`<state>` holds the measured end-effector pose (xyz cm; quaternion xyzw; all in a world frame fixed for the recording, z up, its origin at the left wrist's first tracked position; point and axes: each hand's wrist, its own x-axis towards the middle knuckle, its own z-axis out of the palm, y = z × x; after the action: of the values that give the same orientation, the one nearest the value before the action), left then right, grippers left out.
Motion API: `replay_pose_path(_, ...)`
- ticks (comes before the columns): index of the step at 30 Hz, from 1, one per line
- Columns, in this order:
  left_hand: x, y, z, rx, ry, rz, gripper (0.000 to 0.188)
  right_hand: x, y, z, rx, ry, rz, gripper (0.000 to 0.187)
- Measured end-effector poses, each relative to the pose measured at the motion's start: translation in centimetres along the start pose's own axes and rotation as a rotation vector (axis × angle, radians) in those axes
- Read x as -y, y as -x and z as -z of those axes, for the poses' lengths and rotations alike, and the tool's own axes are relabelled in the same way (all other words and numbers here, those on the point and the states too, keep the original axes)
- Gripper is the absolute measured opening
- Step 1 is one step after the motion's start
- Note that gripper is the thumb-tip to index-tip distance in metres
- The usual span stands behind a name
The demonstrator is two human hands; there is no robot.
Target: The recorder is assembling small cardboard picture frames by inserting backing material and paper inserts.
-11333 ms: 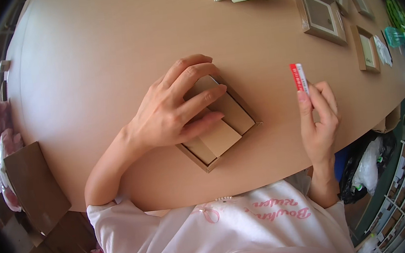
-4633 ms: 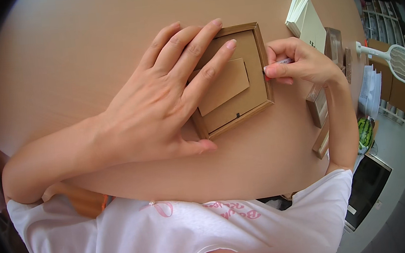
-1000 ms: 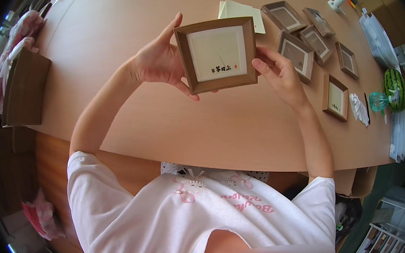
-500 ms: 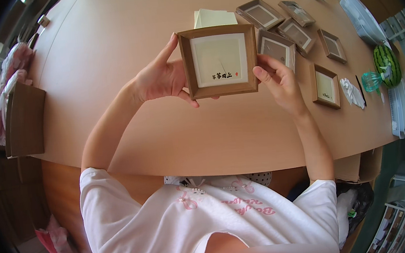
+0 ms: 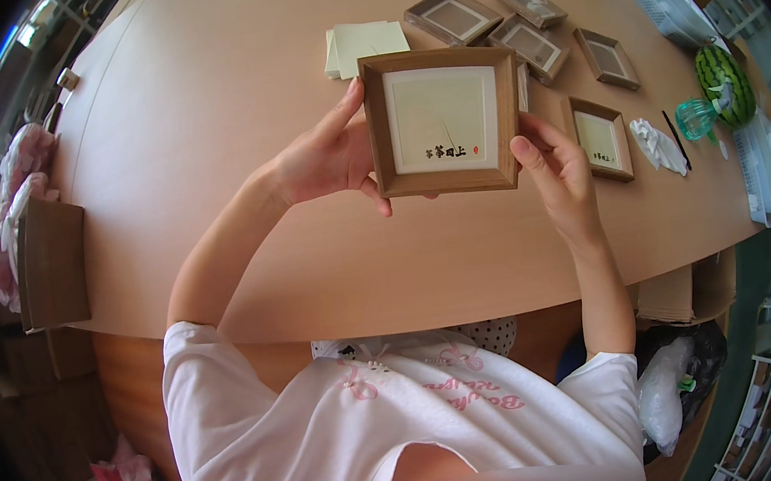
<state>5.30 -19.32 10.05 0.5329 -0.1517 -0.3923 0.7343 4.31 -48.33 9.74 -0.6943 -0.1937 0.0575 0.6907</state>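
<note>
You hold the square, brown, wood-look picture frame [image 5: 443,122] above the tan tabletop [image 5: 312,258], left hand [image 5: 330,159] spread around its left edge, right hand [image 5: 564,175] pinching the opposite rim. Likely light and stiff; grip its sides, sparing the possibly fragile front.

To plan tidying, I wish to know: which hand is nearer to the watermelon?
Right. The right hand, at the right side of the held frame, is left of the watermelon; the left hand, at the frame's left side, is farther away.
</note>
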Motion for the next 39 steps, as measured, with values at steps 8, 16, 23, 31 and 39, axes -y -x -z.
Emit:
replay_pose_path(8, 0.2, 0.0, -1.1, 0.018, 0.018, -0.031, 0.1, 1.8, 2.1, -0.7, -0.067, -0.064, 0.075, 0.043)
replay_pose_path(16, 1.1, -0.3, -0.9, 0.069, 0.037, -0.078, 0.093, 2.5, 3.7, -0.8, -0.114, 0.041, 0.12, 0.046)
replay_pose_path(23, 0.9, 0.2, -1.1, 0.124, 0.101, -0.095, 0.087, 1.6, 3.4, -0.6, -0.138, 0.038, 0.064, 0.045)
replay_pose_path(31, 1.9, 0.4, -4.2, -0.243, -0.203, -0.149, 0.053, 0.2, 3.5, -1.2, -0.185, 0.026, 0.062, 0.044)
replay_pose_path(39, 1.4, 1.0, -5.4, -0.41, -0.212, -0.188, 0.046, -0.5, 4.3, -1.9, -0.197, -0.008, 0.074, 0.043)
